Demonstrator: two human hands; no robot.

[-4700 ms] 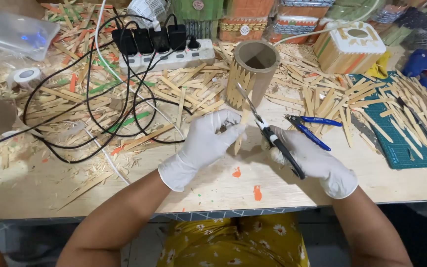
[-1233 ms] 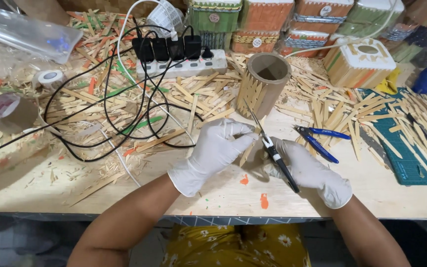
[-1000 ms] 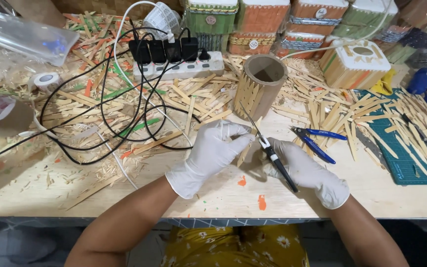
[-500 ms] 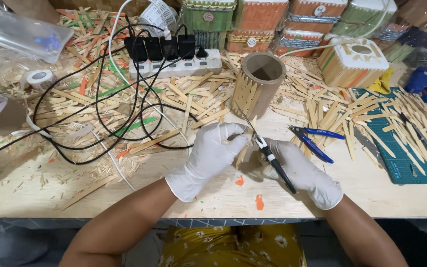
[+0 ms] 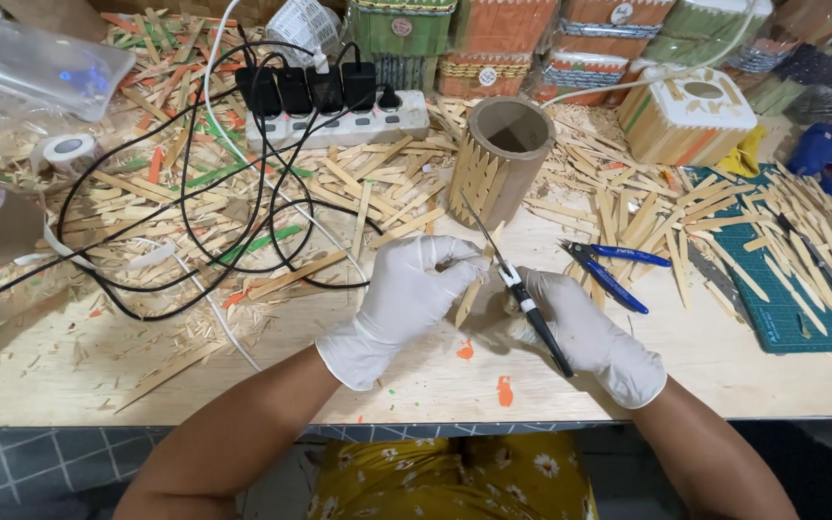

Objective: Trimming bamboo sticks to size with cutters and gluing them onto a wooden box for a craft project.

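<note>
Our right hand (image 5: 594, 337), in a white glove, is closed around the black handles of a pair of scissors (image 5: 522, 294), whose thin blades run up and to the left, away from us, and stand only slightly apart near the tips. Our left hand (image 5: 406, 294), gloved as well, pinches a short wooden stick (image 5: 471, 294) between thumb and fingertips; the fingers are curled tight on it. The stick lies just left of the blades, its long axis running from near-left to far-right, so it crosses the line of the scissors at a shallow angle and meets them about midway along the blades. Of the two hands, the left is the one on the stick, while the right reaches it only through the blades. Just beyond the blade tips stands a cardboard tube (image 5: 503, 159) clad in upright sticks. To the right lie blue-handled cutters (image 5: 613, 274) and a green cutting mat (image 5: 801, 323); far left, a white power strip (image 5: 339, 120) with black cables, amid scattered sticks on the wooden table (image 5: 243, 385).
</note>
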